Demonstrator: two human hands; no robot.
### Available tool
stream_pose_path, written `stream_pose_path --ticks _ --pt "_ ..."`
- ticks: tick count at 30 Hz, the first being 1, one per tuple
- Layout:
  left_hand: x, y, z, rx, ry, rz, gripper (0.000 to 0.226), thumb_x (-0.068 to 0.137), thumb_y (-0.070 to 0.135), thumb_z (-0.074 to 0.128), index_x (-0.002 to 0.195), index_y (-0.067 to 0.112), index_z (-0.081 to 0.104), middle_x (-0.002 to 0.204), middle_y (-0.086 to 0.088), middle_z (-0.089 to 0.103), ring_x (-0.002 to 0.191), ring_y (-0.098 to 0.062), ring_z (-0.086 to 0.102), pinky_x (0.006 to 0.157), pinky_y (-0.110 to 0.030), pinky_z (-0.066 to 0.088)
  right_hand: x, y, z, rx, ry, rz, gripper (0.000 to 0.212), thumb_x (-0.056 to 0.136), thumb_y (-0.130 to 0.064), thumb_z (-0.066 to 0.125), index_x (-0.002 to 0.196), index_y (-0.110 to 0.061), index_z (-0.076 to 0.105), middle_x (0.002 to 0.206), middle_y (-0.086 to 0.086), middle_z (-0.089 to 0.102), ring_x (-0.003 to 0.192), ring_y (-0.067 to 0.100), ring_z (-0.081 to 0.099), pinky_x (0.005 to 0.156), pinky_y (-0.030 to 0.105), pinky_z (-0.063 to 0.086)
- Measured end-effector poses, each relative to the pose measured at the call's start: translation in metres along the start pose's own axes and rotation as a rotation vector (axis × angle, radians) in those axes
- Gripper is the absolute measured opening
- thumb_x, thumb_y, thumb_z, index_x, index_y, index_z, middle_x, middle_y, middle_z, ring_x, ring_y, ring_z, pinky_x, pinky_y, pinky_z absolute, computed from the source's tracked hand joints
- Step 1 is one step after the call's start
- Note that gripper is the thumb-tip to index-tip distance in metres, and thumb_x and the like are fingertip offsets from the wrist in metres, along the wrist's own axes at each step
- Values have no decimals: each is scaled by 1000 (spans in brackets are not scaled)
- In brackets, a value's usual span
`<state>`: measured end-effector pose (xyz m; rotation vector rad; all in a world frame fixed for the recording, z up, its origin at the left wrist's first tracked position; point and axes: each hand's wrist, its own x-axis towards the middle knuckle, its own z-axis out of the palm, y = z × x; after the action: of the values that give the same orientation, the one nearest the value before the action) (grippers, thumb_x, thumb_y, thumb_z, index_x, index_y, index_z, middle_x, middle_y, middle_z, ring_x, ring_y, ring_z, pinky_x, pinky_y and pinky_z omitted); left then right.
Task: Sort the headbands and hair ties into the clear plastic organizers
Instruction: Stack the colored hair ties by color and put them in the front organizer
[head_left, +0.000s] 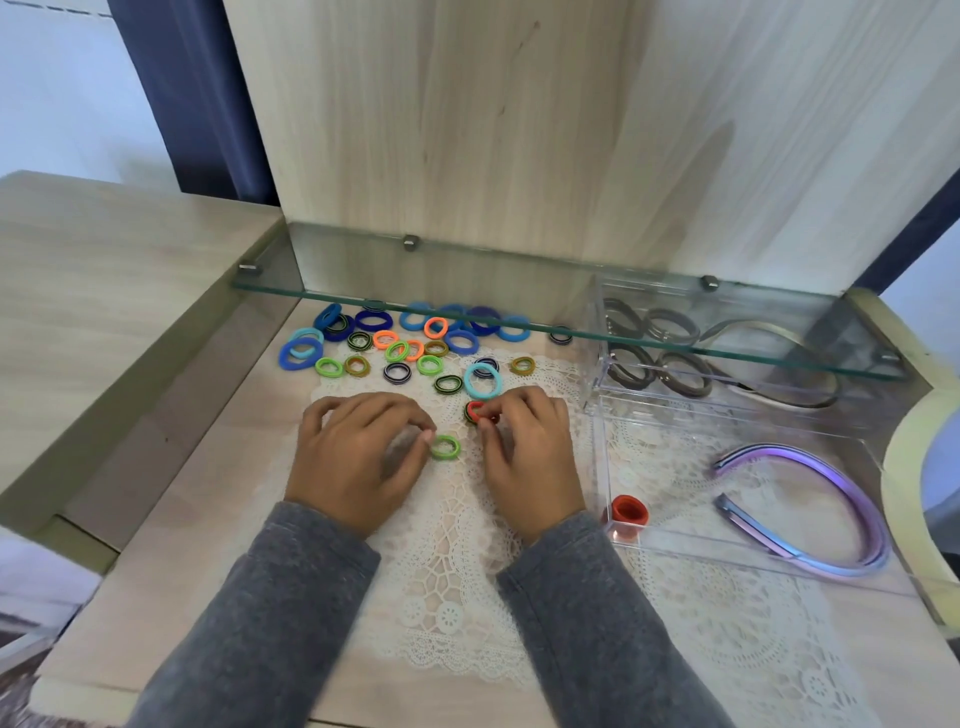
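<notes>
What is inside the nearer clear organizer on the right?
Red hair ties stacked in its near-left corner, and purple headbands. The stack covers its lower ties, so their count is unknown.

Near edge of the table (208, 519) lay wide open, lace mat (441, 582) flat and free. Farther back the scattered hair ties (405, 348) crowded the surface, and the glass shelf (363, 270) hung low over the rear rows (only an under-the-glass reach fit there). Rightward, the wall of the clear organizer (601, 467) barred the way; leftward, a raised wooden ledge (130, 338) did.
</notes>
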<state>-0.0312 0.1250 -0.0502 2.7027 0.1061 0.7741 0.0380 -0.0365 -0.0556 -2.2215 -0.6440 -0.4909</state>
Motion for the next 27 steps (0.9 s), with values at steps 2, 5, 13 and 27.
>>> stream_pose_path --ticks 2,5,13,27 --pt "0 -1 -2 46 69 -107 19 86 42 46 89 34 63 98 18 64 96 -11 60 90 -33 27 -2 -2 -1 18 -56 -54 7 87 -13 59 91 -15 64 96 -3 57 90 14 43 78 32 43" --pt "1 -8 -3 104 103 -252 18 86 40 46 90 34 63 101 14 65 97 -17 59 89 -36 28 -5 -6 0 5 -131 -146 7 87 -14 59 92 -15 64 97 -4 57 90 15 45 78 33 44" --pt "2 -13 3 105 18 -259 21 86 44 49 98 39 66 106 15 64 105 -17 56 89 -36 24 -9 -6 2 -53 -198 -240 10 89 -22 57 94 -18 64 95 -4 57 88 16 47 73 38 45" --pt "2 -9 1 110 -38 -259 7 84 43 65 84 36 65 101 16 64 102 -16 55 89 -38 25 -3 -2 0 -195 -77 -35 33 89 -31 38 104 -21 65 102 -1 56 92 20 47 75 37 45"
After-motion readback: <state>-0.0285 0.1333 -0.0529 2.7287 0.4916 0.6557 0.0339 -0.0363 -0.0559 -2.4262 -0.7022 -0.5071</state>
